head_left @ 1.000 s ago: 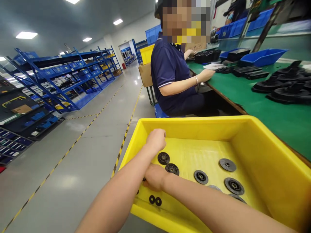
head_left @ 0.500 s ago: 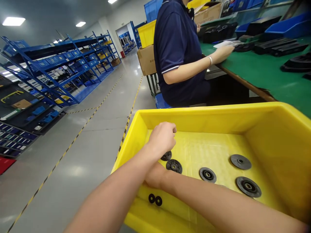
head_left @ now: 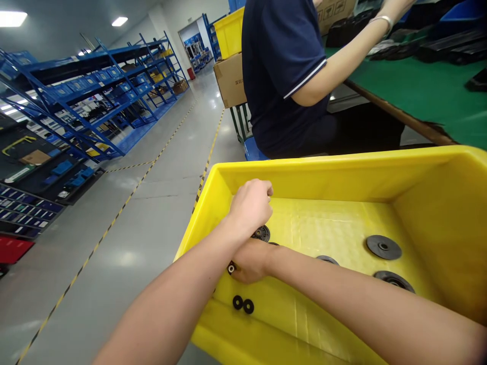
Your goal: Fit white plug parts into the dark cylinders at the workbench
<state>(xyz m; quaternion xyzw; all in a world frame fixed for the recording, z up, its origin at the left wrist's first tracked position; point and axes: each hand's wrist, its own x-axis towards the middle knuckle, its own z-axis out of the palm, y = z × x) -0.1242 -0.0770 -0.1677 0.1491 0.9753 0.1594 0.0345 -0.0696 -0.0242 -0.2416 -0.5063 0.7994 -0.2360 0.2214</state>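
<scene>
Widest free room for you: bare floor in the middle of the yellow rectangular plastic bin (head_left: pixel 380 175), short of two flat grey discs (head_left: pixel 384 247) toward its right wall. Your right forearm (head_left: pixel 323 289) bars the way from the bin's near right. Bin's left side: your left forearm (head_left: pixel 198 284) blocks it, crossing your right hand (head_left: pixel 251 259). Past its far wall, a navy-shirted co-worker (head_left: pixel 283 86) blocks passage.

Your plastic bin (head_left: pixel 304 220) is yellow, the small rings (head_left: pixel 245 305) black, the floor tape (head_left: pixel 117 218) striped yellow-and-black.
</scene>
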